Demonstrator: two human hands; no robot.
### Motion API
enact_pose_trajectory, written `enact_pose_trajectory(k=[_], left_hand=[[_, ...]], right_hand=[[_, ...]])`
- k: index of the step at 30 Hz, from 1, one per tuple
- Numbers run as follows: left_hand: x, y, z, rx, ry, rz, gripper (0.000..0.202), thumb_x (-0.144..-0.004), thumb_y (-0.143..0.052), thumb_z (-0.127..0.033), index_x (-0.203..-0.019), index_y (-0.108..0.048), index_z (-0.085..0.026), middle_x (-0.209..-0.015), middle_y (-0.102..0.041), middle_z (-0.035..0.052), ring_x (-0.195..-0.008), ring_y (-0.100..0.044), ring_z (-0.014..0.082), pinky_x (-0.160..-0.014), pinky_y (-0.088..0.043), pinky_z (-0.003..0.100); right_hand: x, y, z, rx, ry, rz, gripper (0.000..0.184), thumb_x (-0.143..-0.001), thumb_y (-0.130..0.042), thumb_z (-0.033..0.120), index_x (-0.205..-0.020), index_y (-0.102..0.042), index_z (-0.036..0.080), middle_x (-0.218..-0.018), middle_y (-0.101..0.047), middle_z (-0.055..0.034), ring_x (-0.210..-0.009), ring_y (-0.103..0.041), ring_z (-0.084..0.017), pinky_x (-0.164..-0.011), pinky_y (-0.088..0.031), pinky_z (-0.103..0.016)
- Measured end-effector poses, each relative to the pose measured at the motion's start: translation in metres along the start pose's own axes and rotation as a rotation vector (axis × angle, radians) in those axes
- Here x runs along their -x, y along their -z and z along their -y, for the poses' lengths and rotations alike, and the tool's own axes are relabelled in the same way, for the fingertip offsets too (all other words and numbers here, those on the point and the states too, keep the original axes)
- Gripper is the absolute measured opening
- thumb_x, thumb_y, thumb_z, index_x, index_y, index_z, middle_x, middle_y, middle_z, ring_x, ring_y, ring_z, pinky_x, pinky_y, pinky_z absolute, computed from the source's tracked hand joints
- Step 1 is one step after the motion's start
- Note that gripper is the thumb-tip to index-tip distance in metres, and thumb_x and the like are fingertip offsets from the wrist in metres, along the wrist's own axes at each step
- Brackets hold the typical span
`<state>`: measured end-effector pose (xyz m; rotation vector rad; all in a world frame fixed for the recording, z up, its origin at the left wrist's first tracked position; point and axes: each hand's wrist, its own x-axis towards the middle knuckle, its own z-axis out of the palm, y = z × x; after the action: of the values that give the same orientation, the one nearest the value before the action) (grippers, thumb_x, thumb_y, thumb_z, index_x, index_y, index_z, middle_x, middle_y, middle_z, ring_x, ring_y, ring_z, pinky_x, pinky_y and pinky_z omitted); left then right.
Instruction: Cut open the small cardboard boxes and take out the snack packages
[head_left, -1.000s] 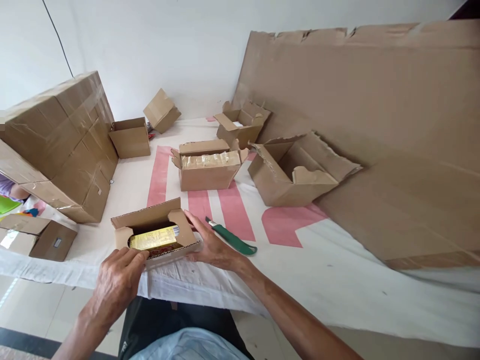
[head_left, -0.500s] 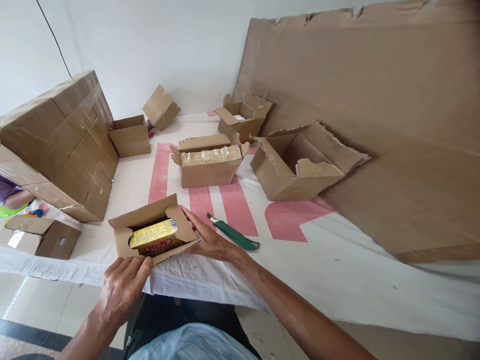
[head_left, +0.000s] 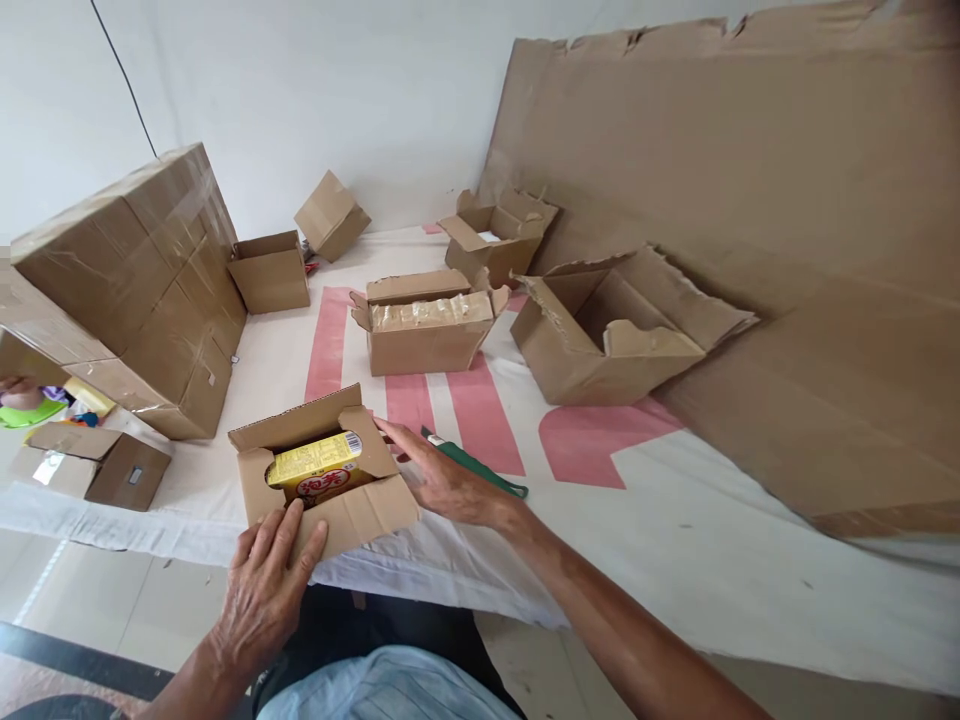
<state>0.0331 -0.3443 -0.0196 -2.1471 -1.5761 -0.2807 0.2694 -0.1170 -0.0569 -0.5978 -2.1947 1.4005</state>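
Note:
A small open cardboard box (head_left: 360, 515) rests at the near table edge, tipped toward me, with a yellow packet (head_left: 319, 468) lying inside. My left hand (head_left: 270, 580) presses its fingers flat against the box's near side, fingers apart. My right hand (head_left: 442, 480) lies open against the box's right flap, fingers stretched. A green box cutter (head_left: 487, 472) lies on the cloth just behind my right hand, partly hidden by it.
A large taped carton (head_left: 127, 290) stands at the left. Several open cardboard boxes (head_left: 427, 330) (head_left: 615, 340) (head_left: 495, 235) sit mid-table, and a big cardboard sheet (head_left: 750, 200) leans at the right. Another small box (head_left: 90, 465) lies at the far left edge.
The small box has tipped toward me, showing its near side. My left hand slid down from the rim onto that side; my right hand stayed at the right flap.

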Motion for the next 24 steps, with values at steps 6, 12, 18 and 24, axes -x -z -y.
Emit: enact_pose_trajectory(k=[6,12,18,24], left_hand=[[-0.022,0.036,0.013,0.422,0.116,0.138,0.037,-0.109,-0.053,-0.033,-0.139,-0.072,-0.021,-0.137,-0.074,0.0163,-0.123,-0.069,0.0338,-0.097,-0.06,0.05],[-0.07,0.036,0.055,0.614,0.275,0.19,0.029,-0.106,-0.054,-0.02,-0.118,-0.08,-0.02,-0.13,-0.078,0.0134,-0.121,-0.073,0.0272,-0.103,-0.061,0.041],[-0.098,0.023,0.068,0.389,0.311,0.556,0.039,-0.084,-0.077,-0.02,-0.123,-0.077,-0.023,-0.128,-0.077,0.0105,-0.113,-0.074,0.0315,-0.095,-0.057,0.039],[-0.11,0.02,0.056,0.187,0.319,0.717,0.026,-0.089,-0.074,-0.026,-0.113,-0.074,-0.015,-0.116,-0.074,0.0169,-0.105,-0.074,0.0362,-0.088,-0.056,0.043]], right_hand=[[0.004,0.031,0.033,0.168,0.129,-0.132,0.045,-0.101,-0.056,0.024,-0.143,-0.069,0.034,-0.151,-0.066,-0.0053,-0.143,-0.06,-0.027,-0.12,-0.052,-0.052],[-0.026,-0.001,0.088,0.366,0.386,0.091,0.025,-0.101,-0.062,0.024,-0.117,-0.081,0.028,-0.115,-0.08,-0.0084,-0.123,-0.068,-0.03,-0.11,-0.055,-0.052],[-0.054,0.0,0.1,0.589,0.285,0.282,0.012,-0.095,-0.074,0.028,-0.102,-0.081,0.021,-0.101,-0.076,-0.0076,-0.107,-0.067,-0.027,-0.09,-0.054,-0.039],[-0.05,0.002,0.102,0.907,0.311,0.258,0.015,-0.092,-0.08,0.034,-0.092,-0.077,0.019,-0.099,-0.073,-0.011,-0.106,-0.062,-0.029,-0.09,-0.05,-0.042]])
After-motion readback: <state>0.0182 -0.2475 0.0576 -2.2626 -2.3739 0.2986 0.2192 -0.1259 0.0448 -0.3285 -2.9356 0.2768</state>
